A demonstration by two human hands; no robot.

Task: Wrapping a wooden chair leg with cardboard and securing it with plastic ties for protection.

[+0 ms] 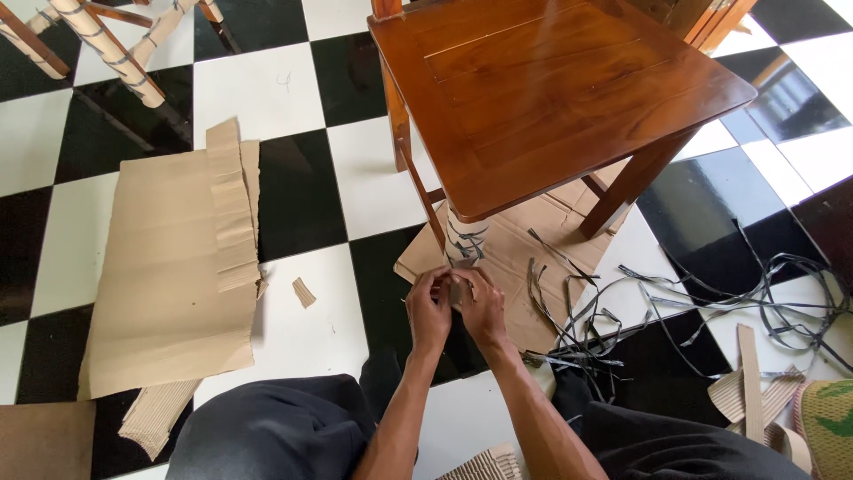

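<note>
A brown wooden table (551, 89) stands on a black-and-white tiled floor. Its near leg (464, 240) is wrapped in pale corrugated cardboard bound with dark plastic strapping. My left hand (429, 307) and my right hand (484, 307) meet at the bottom of that leg, fingers pinched on the wrap's lower edge and the strap there. What lies between the fingertips is hidden. The leg rests on a flat piece of cardboard (515, 267).
A large sheet of corrugated cardboard (169, 267) lies to the left, a small scrap (304, 292) beside it. Loose black strapping (711, 302) tangles at the right. Cardboard strips (755, 373) lie lower right. More wrapped furniture legs (107, 49) show at top left.
</note>
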